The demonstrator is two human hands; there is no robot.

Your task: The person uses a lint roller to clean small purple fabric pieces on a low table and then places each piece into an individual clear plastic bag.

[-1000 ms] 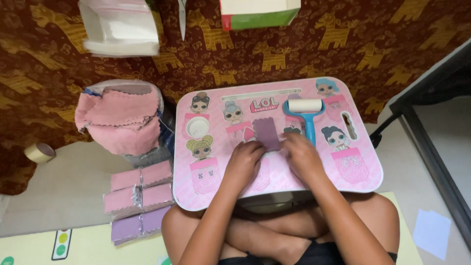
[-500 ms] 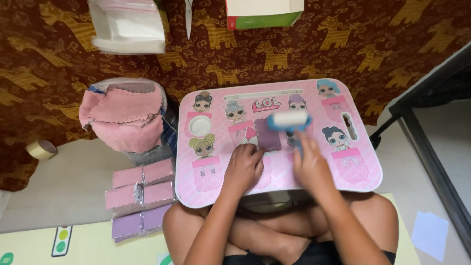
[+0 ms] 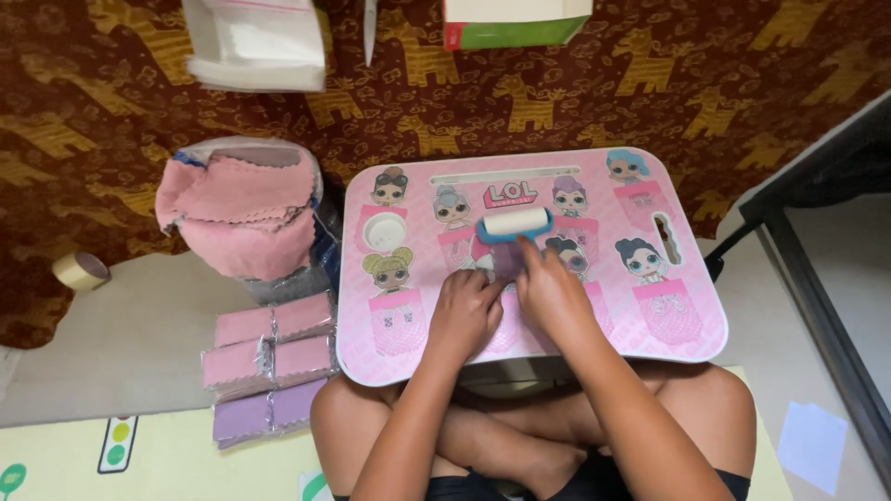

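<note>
now | lint roller [image 3: 515, 224] just beyond right hand [image 3: 554, 295] fingers | purple cloth [image 3: 508, 261] under roller

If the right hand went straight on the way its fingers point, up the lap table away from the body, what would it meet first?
Most likely the lint roller: the right hand already has its fingertips just below the pale drum, seemingly on the blue handle. Contact is unclear.

roller [image 3: 513, 224] on lap desk [image 3: 668, 334] | cloth packs [image 3: 269, 357] left | tape roll [image 3: 80, 271] far left
</note>
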